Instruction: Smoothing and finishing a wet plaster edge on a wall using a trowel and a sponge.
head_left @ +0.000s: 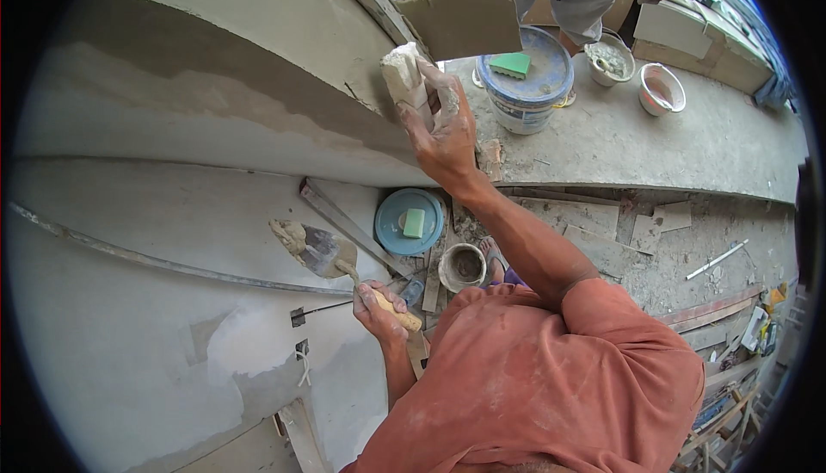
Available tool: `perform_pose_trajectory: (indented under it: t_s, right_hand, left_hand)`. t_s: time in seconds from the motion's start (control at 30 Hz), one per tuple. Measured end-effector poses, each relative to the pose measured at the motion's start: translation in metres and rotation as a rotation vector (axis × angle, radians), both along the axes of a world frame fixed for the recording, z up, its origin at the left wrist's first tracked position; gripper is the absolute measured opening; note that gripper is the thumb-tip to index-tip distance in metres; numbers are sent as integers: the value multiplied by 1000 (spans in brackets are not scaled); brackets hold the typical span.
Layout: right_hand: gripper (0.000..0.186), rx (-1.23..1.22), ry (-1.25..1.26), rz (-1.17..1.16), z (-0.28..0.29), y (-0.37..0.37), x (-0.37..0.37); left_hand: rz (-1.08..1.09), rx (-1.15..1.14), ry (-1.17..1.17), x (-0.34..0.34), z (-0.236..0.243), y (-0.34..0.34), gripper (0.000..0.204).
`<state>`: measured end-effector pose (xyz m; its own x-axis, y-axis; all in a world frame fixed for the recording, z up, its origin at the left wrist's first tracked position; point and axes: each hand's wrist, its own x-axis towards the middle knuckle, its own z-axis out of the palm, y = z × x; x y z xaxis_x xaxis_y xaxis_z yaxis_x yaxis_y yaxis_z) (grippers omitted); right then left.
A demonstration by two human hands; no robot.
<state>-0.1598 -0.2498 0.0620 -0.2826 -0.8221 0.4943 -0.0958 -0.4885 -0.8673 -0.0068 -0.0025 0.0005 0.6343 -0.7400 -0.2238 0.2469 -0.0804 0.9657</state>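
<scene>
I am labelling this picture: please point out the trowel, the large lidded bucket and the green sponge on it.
Trowel [328,254]: head view, on its blade.
Large lidded bucket [521,117]: head view, on its wall.
Green sponge [511,64]: head view, on its top.

Masonry trowel [329,253]: grey metal blade, tan handle; blade points forward-left. Pale mortar [288,237]: lumpy, clumped at trowel's far end. Block [401,75]: off-white, elongated, residue-coated; beyond trowel, to its right; exact material unclear.

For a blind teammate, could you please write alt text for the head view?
A person's left hand holds a trowel bearing paste; the right hand holds a pale, smeared block near a plastered surface. Beyond stand a blue-lidded bucket and another person.
</scene>
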Motion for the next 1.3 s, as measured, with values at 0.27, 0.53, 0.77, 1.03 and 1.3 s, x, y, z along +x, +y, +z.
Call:
perform_pose_trajectory:
  t_s: [0.27,0.53,0.77,1.03,1.3]
  right_hand:
    - [58,-90,226,-129,-12,-26,-6]
    - [62,-285,85,191,25,-11,-6]
    - [60,-263,110,156,22,-18,-2]
    - [59,2,202,-11,-9,-20,-9]
    - [60,-253,106,112,41,-15,2]
  left_hand:
    - [-7,-32,8,-11,8,-2,33]
    - [6,-14,-1,-6,8,-4,34]
    - [14,-33,0,-8,4,0,34]
    - [13,-10,-1,-6,1,1,34]
    - [-2,11,-24,-7,2,2,35]
